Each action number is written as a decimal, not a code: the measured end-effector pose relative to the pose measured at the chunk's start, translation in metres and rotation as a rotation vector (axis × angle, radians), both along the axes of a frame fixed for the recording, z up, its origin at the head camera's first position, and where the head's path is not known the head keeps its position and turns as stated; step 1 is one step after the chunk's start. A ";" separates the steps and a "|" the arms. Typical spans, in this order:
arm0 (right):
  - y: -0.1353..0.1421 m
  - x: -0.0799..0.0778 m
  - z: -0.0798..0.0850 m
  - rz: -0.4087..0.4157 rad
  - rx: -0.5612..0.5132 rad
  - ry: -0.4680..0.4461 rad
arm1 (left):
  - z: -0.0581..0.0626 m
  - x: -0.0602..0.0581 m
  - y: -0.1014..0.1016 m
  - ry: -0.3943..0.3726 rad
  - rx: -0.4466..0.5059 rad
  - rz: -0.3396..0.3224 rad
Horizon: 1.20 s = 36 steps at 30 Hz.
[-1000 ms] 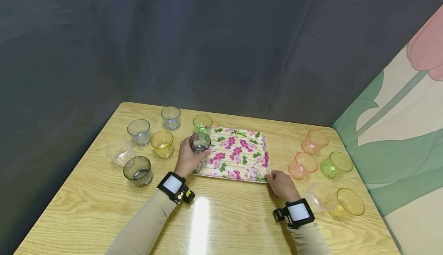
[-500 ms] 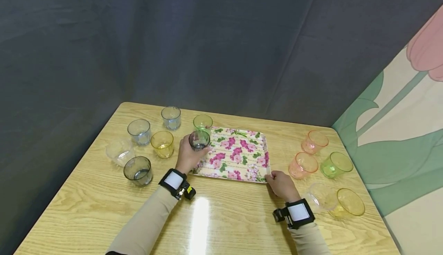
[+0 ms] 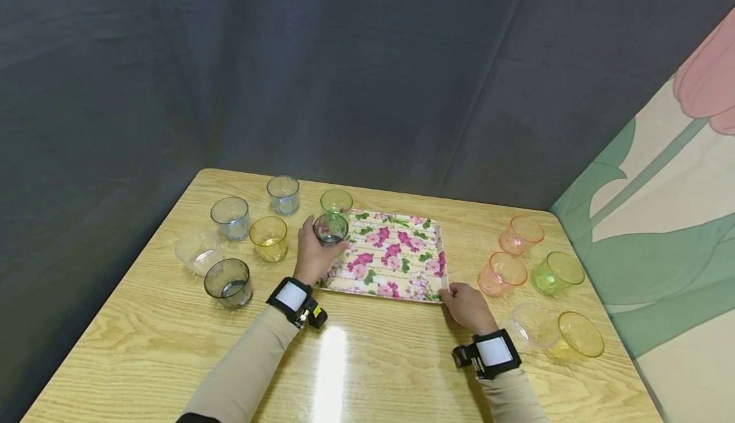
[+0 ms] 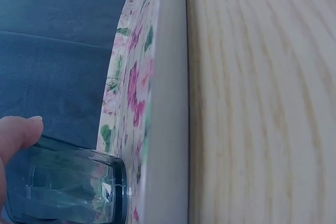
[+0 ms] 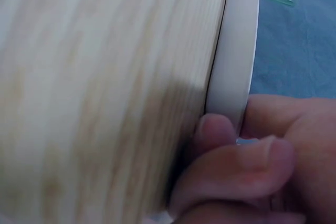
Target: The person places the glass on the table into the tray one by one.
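My left hand (image 3: 314,258) grips a dark grey glass tumbler (image 3: 330,231) over the left side of a flower-printed tray (image 3: 396,257). In the left wrist view the tumbler (image 4: 73,184) has its base at or very near the tray's surface; I cannot tell whether it touches. A green tumbler (image 3: 336,201) stands just beyond it, by the tray's far left corner, partly hidden. At the near right corner, my right hand (image 3: 467,307) pinches the tray's rim (image 5: 233,51) between thumb and curled fingers.
On the left stand two bluish tumblers (image 3: 231,220), a yellow one (image 3: 270,241), a clear one (image 3: 199,254) and a grey one (image 3: 230,286). To the right are two pink tumblers (image 3: 503,276), a green (image 3: 556,276), a clear (image 3: 531,328) and a yellow one (image 3: 577,337).
My left hand has shifted slightly toward the far edge with the grey tumbler, which now sits closer to the green one. The right hand and the tray look unmoved.
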State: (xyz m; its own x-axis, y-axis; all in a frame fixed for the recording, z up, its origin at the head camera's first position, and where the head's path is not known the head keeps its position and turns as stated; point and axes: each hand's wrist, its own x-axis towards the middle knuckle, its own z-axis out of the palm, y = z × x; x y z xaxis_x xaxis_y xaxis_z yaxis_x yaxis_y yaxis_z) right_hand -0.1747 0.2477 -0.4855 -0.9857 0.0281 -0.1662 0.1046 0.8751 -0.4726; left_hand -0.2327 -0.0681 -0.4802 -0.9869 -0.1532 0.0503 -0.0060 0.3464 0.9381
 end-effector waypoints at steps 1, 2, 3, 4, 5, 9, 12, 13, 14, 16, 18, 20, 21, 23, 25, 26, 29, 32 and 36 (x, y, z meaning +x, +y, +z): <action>0.000 0.000 0.000 0.001 -0.001 -0.001 | 0.000 0.001 0.000 -0.002 -0.002 0.003; 0.000 0.000 0.000 0.005 0.000 0.001 | 0.001 0.001 -0.001 0.001 -0.006 0.006; 0.000 0.000 0.000 0.005 0.000 -0.001 | 0.001 0.002 -0.001 -0.001 -0.007 0.009; 0.001 0.001 0.001 0.007 0.001 0.001 | 0.002 0.003 -0.001 0.000 -0.011 0.011; 0.001 0.001 0.001 0.009 0.005 0.003 | 0.004 0.004 -0.002 0.005 -0.011 0.011; 0.002 0.001 0.001 0.018 0.016 0.012 | 0.010 0.007 -0.002 -0.003 -0.002 0.040; 0.003 0.000 0.001 0.015 0.018 0.012 | 0.017 0.011 -0.001 -0.017 0.018 0.083; 0.003 0.000 0.001 0.016 0.019 0.010 | 0.020 0.014 0.000 -0.018 0.027 0.092; 0.003 0.001 0.001 0.018 0.017 0.007 | 0.023 0.016 0.001 -0.016 0.039 0.100; 0.004 0.001 0.001 0.018 0.018 0.007 | 0.030 0.023 0.004 -0.009 0.059 0.106; 0.004 0.001 0.001 0.023 0.017 0.014 | 0.038 0.030 0.006 0.003 0.075 0.098; 0.004 0.001 0.001 0.022 0.011 0.020 | 0.044 0.036 0.009 0.009 0.101 0.091; 0.004 0.001 0.001 0.022 0.011 0.023 | 0.047 0.039 0.009 0.012 0.114 0.083; 0.005 0.001 0.001 0.024 0.008 0.022 | 0.051 0.046 0.010 0.019 0.142 0.066; 0.005 0.001 0.001 0.024 0.010 0.023 | 0.057 0.054 0.008 0.045 0.178 0.045; 0.005 0.001 0.001 0.024 0.013 0.025 | 0.060 0.059 0.007 0.063 0.195 0.031; 0.005 0.000 0.001 0.015 0.017 0.027 | 0.071 0.071 -0.002 0.158 0.226 0.012; 0.005 -0.001 0.001 0.011 0.018 0.025 | 0.088 0.083 -0.016 0.268 0.234 0.009; 0.005 -0.001 0.000 0.018 0.019 0.017 | 0.106 0.095 -0.044 0.393 0.159 0.003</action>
State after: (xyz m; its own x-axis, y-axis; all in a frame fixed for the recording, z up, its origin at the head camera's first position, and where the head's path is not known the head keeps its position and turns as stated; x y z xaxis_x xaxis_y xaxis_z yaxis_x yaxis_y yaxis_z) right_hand -0.1755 0.2529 -0.4860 -0.9887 0.0133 -0.1491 0.0809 0.8856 -0.4574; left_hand -0.1373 -0.1117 -0.3741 -0.8969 -0.1919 0.3985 0.3625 0.1973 0.9109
